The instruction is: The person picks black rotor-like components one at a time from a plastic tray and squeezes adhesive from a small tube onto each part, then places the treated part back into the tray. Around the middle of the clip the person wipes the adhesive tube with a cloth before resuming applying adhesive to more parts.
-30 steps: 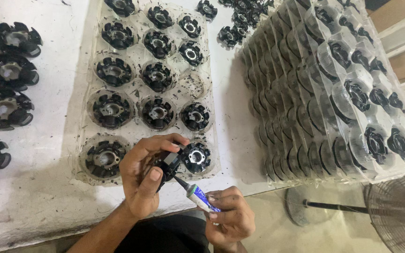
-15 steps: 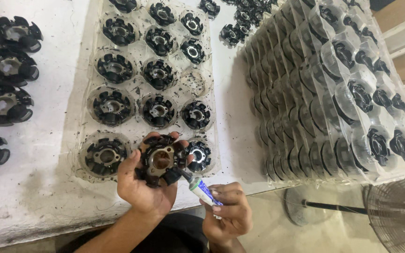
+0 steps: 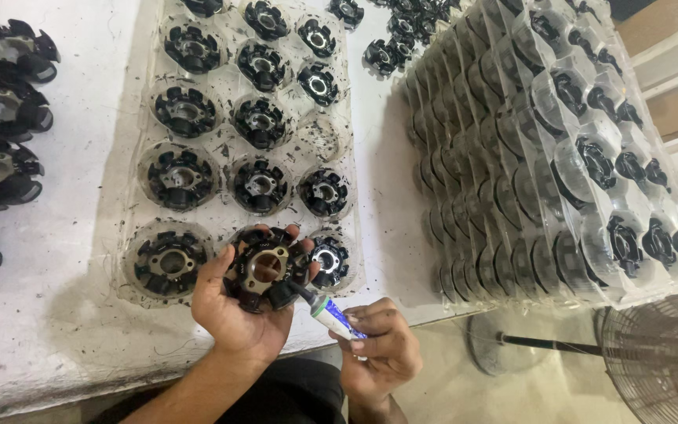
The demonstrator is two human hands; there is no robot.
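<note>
Left fingers [image 3: 221, 271]: curled up around the rim of a black stator core [image 3: 264, 268], cradling it face-up in my left hand [image 3: 233, 314].
Right fingers [image 3: 374, 326]: pinched on a small white-and-blue tube [image 3: 331, 314] held in my right hand [image 3: 382, 353]; its dark nozzle touched the core's lower right edge.
Position of the core: held just above the near edge of the clear plastic tray [image 3: 221, 212], over the front middle pocket.
Progress: I judged the tube's application on this one core to be in hand; whether any paste had left the nozzle I could not tell.
Done and left: most tray pockets held a like core [image 3: 260, 184]; one pocket [image 3: 319, 135] in the right column sat vacant, which cores were already treated did not show.
Surroundings: loose larger cores [image 3: 1, 106] lay at far left on the white worktable [image 3: 56, 330]; stacked filled trays [image 3: 559, 149] stood close at right.
Obstructions: a floor fan [image 3: 653, 357] stood below the table edge, apart from my hands; nothing blocked the tray.
</note>
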